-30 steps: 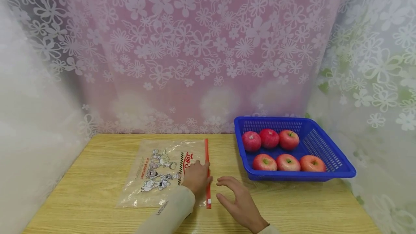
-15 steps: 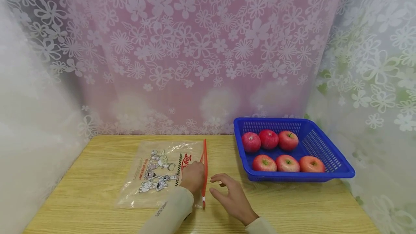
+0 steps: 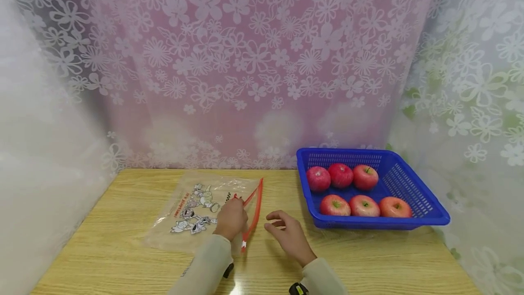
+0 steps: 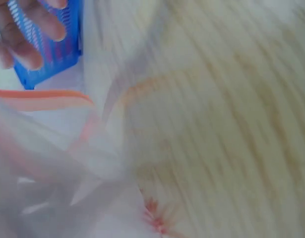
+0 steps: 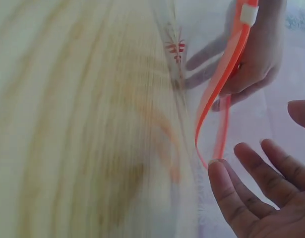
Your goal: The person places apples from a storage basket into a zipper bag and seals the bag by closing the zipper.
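A clear plastic slider bag (image 3: 163, 236) with cartoon figures lies on the wooden table. My left hand (image 3: 231, 218) grips its upper layer close to the mouth, lifting that side. The red zip strip (image 3: 257, 211) bows into a gap between two edges, with a white slider (image 3: 244, 244) at its near end. Through the film in the right wrist view, the left hand (image 5: 254, 62) shows behind the strip. My right hand (image 3: 289, 236) hovers just right of the mouth, fingers spread and relaxed, holding nothing; its fingertips (image 5: 220, 173) come near the strip in the right wrist view.
A blue plastic basket (image 3: 417, 195) stands at the right of the table (image 3: 352, 263). Several red apples (image 3: 364, 205) sit inside it in two rows. Floral curtains (image 3: 262, 81) hang behind and at both sides.
The left hand has drawn the bag's mouth leftward and up, so the flat red strip has parted into a gap. The right hand has shifted slightly left.
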`<state>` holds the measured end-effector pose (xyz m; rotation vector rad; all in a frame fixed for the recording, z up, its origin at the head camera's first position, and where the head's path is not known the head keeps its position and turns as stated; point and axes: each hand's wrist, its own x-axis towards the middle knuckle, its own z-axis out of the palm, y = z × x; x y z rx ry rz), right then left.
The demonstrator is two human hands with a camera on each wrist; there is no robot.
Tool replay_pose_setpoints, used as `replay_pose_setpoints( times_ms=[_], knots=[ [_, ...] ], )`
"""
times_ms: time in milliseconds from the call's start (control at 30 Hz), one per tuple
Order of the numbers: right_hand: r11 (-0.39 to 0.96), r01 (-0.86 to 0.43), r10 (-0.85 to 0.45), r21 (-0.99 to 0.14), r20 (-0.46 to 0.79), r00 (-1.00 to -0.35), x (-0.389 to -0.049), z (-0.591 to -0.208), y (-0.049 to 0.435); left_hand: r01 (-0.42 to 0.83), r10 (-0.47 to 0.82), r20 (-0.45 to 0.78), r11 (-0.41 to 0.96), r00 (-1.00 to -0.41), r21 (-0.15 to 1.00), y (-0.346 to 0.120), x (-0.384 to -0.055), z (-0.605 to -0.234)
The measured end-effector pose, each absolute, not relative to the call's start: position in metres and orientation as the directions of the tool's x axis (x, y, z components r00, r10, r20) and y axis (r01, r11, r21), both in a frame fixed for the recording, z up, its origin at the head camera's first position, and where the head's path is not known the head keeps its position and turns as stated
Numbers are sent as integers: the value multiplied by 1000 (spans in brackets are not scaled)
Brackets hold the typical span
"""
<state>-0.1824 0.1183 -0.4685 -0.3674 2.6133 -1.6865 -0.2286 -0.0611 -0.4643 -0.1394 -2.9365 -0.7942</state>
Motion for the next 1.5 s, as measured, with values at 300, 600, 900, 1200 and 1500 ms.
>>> replay_pose_setpoints(
  times_ms=[300, 600, 900, 1200, 1500],
  knots=[
    [126, 44, -119, -991, -59, -991, -206, -483, 103, 175, 26, 269, 818, -963, 548, -75, -225, -469],
    [48, 52, -252, -998, -62, -966, -228, -493, 84, 170, 15, 261, 795, -965, 582, -78, -218, -464],
    [49, -2, -282, -999, -12, -959, -239, -498, 75, 134, 27, 142, 532, -990, 836, -93, -214, -458],
    [55, -20, -297, -998, 2, -955, -251, -495, 79, 6, -93, 21, 159, -995, 987, -106, -206, -457],
    [130, 33, -226, -991, -62, -972, -272, -502, 88, -23, -175, -24, -8, -984, 1000, -118, -197, -417]
  ],
)
